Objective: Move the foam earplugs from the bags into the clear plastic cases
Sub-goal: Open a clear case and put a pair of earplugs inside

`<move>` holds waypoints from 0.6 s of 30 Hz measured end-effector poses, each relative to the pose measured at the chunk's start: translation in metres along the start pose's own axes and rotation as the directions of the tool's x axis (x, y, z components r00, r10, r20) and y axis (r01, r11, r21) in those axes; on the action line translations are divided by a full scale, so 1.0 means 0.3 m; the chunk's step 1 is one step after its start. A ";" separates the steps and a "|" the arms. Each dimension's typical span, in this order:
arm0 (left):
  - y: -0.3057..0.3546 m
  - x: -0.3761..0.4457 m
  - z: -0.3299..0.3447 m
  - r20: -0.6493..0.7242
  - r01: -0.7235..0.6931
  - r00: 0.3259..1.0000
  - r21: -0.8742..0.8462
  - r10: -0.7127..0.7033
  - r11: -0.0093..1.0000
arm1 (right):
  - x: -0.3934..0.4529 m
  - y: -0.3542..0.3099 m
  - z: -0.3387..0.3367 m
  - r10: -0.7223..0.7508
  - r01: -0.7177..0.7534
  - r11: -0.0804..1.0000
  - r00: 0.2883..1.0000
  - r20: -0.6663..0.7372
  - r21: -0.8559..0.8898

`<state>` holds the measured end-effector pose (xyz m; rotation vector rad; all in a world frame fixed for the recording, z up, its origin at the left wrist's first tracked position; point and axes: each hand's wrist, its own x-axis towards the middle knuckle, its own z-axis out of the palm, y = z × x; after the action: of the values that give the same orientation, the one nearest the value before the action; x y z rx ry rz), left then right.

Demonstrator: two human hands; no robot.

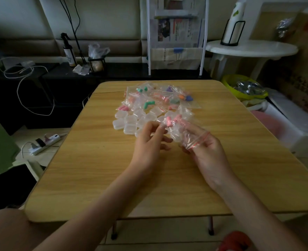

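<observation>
a person sits at a wooden table (99, 160), both bare forearms reaching forward. the right hand (206, 151) curls its fingers around the red-striped mouth of a small clear bag (184, 132), holding it above the table. pink foam earplugs (171, 120) sit at the bag's far end. the left hand (147, 140) pinches the far end of that same bag, beside the earplugs, with thumb and fingertips, the other fingers loosely bent. just beyond the hands lies a cluster of clear plastic cases (131, 120), touching one another. behind them is a heap of more bags (158, 96) with green, purple, orange and pink earplugs inside. a white power strip (44, 143) lies on the floor at left.
</observation>
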<state>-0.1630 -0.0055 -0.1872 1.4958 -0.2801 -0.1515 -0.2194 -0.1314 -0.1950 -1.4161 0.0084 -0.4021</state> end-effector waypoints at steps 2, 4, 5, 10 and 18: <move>0.002 0.005 0.000 0.028 0.000 1.000 -0.057 0.002 0.998 | 0.004 0.004 -0.002 0.018 -0.019 0.999 1.000 -0.008 -0.030; 0.003 0.008 0.002 0.025 -0.002 1.000 -0.103 0.005 0.995 | 0.007 0.004 -0.001 0.028 -0.030 0.999 0.998 -0.049 -0.036; 0.001 0.011 0.001 0.022 0.002 1.000 -0.134 0.000 0.991 | 0.007 0.004 -0.002 0.027 -0.030 0.999 0.998 -0.058 -0.040; -0.007 0.021 -0.014 -0.022 0.015 1.000 -0.226 -0.020 0.974 | -0.005 -0.006 0.008 -0.018 0.017 0.996 1.000 -0.018 -0.089; -0.013 0.015 -0.011 0.038 -0.044 0.998 -0.145 0.050 0.988 | -0.006 0.017 -0.011 -0.129 0.086 0.965 0.978 -0.162 -0.247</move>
<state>-0.1575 -0.0037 -0.1908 1.3428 -0.3311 -0.1615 -0.2206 -0.1334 -0.2008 -1.6182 0.1282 -0.6337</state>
